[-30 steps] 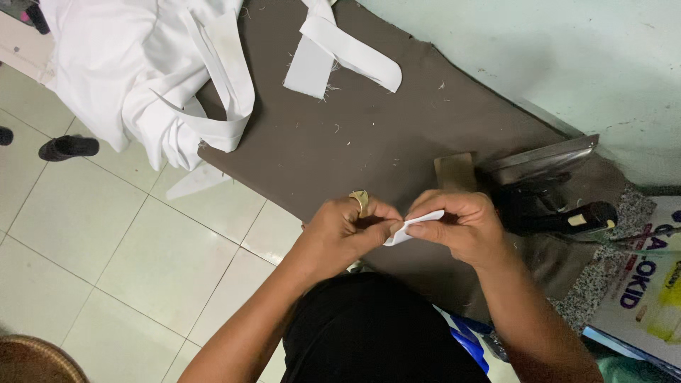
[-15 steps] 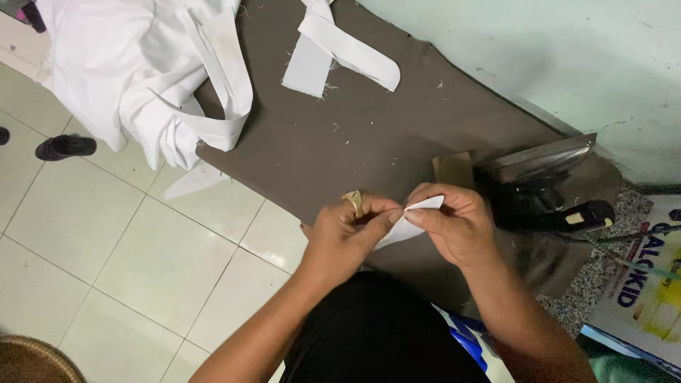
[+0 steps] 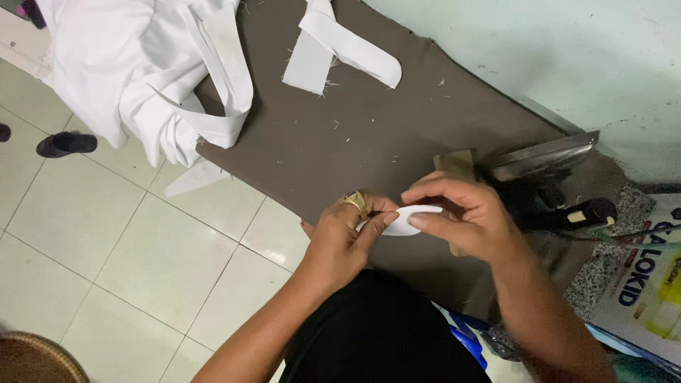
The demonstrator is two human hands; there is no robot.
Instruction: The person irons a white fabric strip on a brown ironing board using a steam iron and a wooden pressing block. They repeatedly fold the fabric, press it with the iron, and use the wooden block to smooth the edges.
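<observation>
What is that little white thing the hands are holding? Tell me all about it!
The small white piece looks like thin cloth, folded or curved into a narrow rounded strip. It is pinched between the left hand and the right hand, held just above the brown cloth-covered board. Fingers hide its ends.

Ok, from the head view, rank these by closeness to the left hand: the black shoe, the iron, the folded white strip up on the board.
From the left hand:
1. Iron, to its right, against the wall.
2. Folded white strip, up at the far end of the board.
3. Black shoe, far left on the floor tiles.
</observation>
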